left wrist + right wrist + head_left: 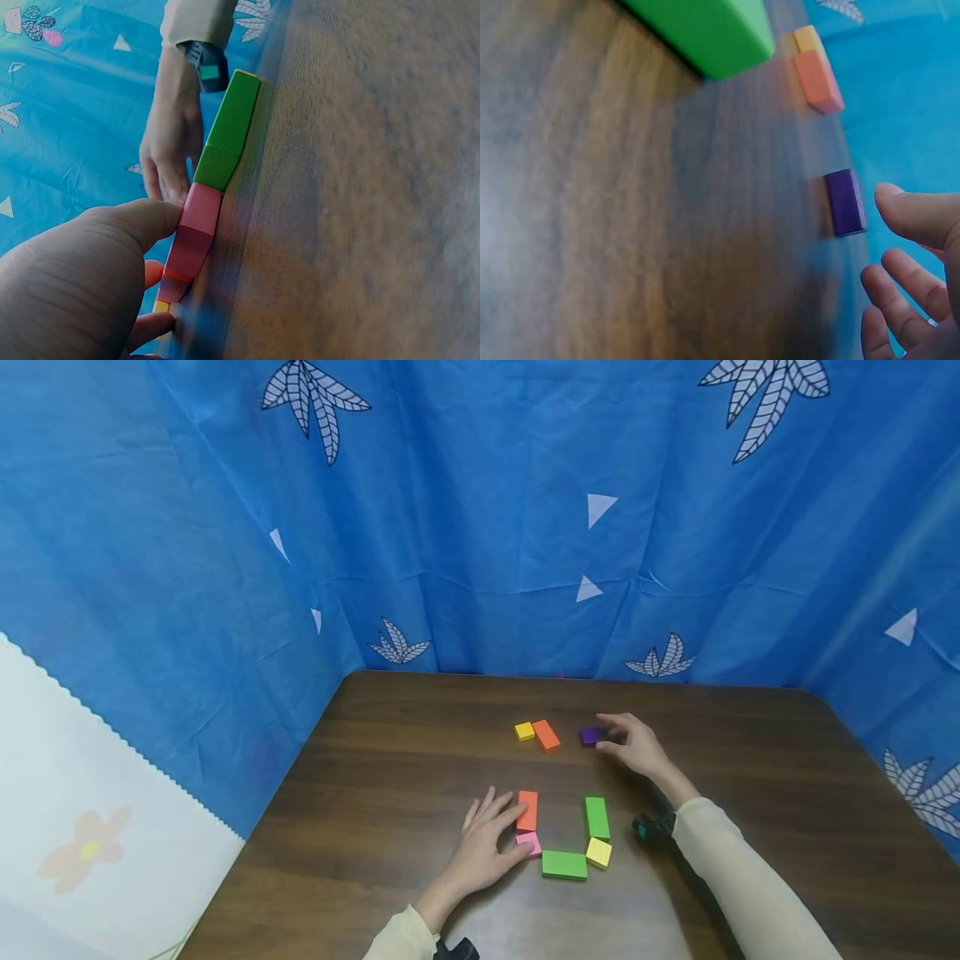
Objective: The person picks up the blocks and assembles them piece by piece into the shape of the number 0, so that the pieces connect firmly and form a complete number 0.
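My left hand [483, 847] rests at the near left of a block arrangement, thumb against a pink block [196, 225] and forefinger by the upright-lying orange block [528, 810]. Its other fingers are spread and fairly straight. At the back right, my right hand [636, 745] is beside a purple block [845, 202], thumb and fingers apart with a gap between them and the block in the right wrist view. Two green blocks, a side one [597, 817] and a front one [564, 865], meet near a pale yellow block [598, 852].
Farther back on the brown wooden table [390, 760] lie a small yellow block [524, 732] and another orange block [547, 736], touching or nearly so. A blue patterned curtain [480, 527] hangs behind the table's far edge.
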